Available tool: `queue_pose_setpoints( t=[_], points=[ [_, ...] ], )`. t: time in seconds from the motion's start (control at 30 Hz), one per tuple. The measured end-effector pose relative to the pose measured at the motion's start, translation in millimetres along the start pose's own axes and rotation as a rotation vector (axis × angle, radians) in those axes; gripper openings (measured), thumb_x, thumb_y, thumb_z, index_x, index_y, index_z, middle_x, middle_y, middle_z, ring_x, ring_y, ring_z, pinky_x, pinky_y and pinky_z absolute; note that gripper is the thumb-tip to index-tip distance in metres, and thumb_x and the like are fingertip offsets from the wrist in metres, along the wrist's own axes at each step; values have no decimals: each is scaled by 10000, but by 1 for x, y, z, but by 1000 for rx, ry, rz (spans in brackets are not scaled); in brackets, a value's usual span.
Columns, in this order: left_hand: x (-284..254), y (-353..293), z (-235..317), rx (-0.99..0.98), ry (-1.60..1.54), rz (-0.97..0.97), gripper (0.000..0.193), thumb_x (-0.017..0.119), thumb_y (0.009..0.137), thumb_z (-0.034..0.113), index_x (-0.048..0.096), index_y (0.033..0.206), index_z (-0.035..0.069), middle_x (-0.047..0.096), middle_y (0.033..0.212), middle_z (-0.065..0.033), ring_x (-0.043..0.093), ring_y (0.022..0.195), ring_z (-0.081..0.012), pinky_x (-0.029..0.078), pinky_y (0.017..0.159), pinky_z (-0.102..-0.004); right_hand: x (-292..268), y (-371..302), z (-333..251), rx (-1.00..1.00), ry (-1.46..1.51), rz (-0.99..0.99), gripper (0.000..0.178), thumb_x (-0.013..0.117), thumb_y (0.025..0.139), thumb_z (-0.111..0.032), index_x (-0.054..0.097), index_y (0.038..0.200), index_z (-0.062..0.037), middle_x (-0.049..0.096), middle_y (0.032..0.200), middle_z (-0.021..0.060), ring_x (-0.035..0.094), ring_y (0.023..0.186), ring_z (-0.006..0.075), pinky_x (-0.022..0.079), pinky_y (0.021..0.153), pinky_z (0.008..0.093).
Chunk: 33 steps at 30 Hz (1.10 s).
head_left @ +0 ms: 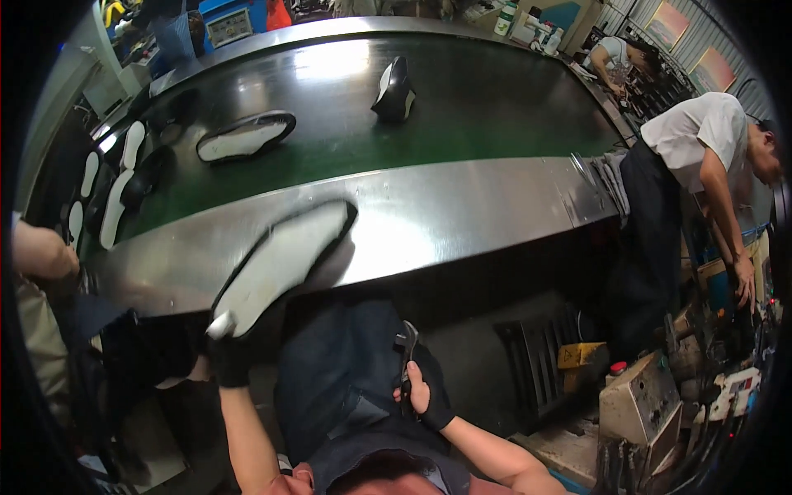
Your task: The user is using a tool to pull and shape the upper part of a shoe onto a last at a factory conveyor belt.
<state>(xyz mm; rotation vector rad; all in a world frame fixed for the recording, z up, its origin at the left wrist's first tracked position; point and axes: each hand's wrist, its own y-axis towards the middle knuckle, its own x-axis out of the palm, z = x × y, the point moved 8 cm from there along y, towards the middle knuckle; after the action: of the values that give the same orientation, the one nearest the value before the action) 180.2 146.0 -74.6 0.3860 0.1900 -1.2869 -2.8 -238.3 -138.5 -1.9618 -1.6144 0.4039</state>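
In my left hand [229, 361], which wears a black fingerless glove, a black shoe upper [285, 262] is gripped at one end. Its pale sole side faces up, and it tilts over the metal edge of the bench, slightly blurred. A finger with a white covering presses on its near end. Over my lap, my right hand [419, 394], gloved the same way, is closed around dark-handled pliers [407, 342] with metal jaws pointing up. Some fingers of both hands are hidden.
Beyond the metal ledge [478, 194], a dark green conveyor belt [487, 107] carries shoe uppers [247, 142], several at far left. A person in a white shirt [681, 132] bends at right, near a machine box [635, 400] with a red button. Another person's arm [45, 252] shows at left.
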Motion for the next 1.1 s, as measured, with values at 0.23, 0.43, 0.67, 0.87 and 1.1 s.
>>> queue_pose_setpoints(
  t=[0.23,0.43,0.67,0.87,1.1],
  points=[
    [-27,-77,58,46,-716,-195,435,700,808,177,583,1195,18,553,1325,-147,544,1215,-276,437,1061,-439,38,-76,-44,-199,-49,-74,510,331,1041,-496,571,1084,-48,611,753,53,604,688,133,496,664,271],
    [42,-90,191,293,-339,-429,362,705,781,92,646,1115,-34,598,1236,-188,579,1155,-283,441,1001,-370,69,-126,-94,-242,-160,-308,424,432,1045,-393,591,910,-24,603,779,25,579,719,110,477,684,260],
    [76,-67,164,128,-596,-449,409,574,969,377,680,973,-19,654,1049,-101,590,1075,-227,437,969,-356,91,-125,-78,-171,-398,-447,446,396,1063,-356,656,1024,4,656,909,19,582,850,102,457,784,253],
    [86,-80,178,172,-569,-454,728,286,981,623,656,1030,-2,643,1075,-112,530,1160,-282,315,1086,-416,109,-106,-103,6,42,-534,429,390,1067,-314,651,1099,25,699,1037,108,640,881,132,501,837,279],
    [97,-72,154,174,-533,-422,617,340,994,524,677,977,7,644,1088,-123,529,1174,-289,316,1094,-424,115,-82,-79,-486,-532,-76,369,451,1038,-311,554,793,-55,536,677,43,493,616,163,401,572,330]
  ],
)
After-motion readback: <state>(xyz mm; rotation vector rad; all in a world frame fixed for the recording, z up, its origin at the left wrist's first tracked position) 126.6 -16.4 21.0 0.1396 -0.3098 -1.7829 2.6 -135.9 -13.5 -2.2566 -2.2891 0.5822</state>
